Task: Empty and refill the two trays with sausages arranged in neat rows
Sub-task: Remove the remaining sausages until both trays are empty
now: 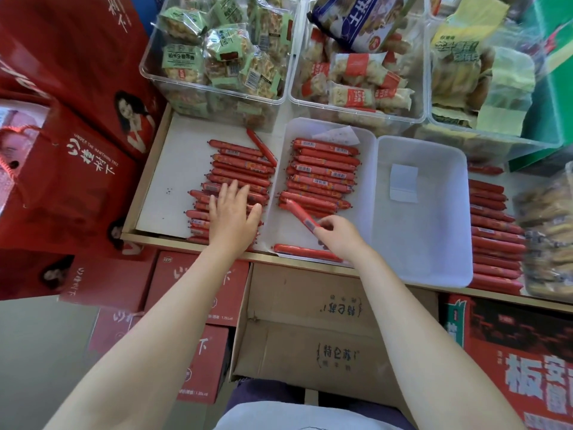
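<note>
One sausage [302,216] pinched in right-hand fingers [325,226]; left fingers [232,190] flat on pile [235,184].

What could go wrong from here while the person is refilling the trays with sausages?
1. The right hand pinches one sausage by its end, tilted; it may land crooked on the row in the left tray.
2. A loose sausage lies at the shelf's front edge and might roll off.
3. The left hand resting on the loose pile could scatter it.
</note>
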The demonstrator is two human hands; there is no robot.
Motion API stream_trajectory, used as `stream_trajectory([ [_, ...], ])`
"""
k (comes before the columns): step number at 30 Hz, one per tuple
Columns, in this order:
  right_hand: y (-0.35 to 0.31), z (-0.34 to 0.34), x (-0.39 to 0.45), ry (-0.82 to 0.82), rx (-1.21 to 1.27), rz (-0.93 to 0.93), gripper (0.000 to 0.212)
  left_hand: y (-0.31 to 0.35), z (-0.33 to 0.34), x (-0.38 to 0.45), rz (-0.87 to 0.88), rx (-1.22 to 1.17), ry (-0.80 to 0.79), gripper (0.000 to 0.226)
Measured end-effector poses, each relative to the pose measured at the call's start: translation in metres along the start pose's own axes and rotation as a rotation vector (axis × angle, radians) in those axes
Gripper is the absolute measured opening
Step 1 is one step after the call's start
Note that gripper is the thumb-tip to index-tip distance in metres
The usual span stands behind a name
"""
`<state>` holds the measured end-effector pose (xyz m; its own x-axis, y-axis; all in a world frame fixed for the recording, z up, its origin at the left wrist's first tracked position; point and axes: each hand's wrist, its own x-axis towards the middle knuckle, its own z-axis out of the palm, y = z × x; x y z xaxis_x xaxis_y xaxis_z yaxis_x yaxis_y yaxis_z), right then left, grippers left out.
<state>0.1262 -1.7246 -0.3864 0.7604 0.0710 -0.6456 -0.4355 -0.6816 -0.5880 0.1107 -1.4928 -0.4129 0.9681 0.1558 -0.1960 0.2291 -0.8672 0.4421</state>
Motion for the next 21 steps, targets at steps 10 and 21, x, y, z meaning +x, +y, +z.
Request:
stream_trajectory([
  [10, 0.04, -0.074, -0.078, -0.133, 0.725, -0.129, 0.022, 0.17, -0.003, -0.063, -0.302, -1.3, -0.289, 0.015],
  [21, 0.209, -0.212, -0.105, 0.48, 1.468, 0.009, 0.007, 0.32, 0.104, -0.099, -0.269, -1.218, -0.385, 0.025],
])
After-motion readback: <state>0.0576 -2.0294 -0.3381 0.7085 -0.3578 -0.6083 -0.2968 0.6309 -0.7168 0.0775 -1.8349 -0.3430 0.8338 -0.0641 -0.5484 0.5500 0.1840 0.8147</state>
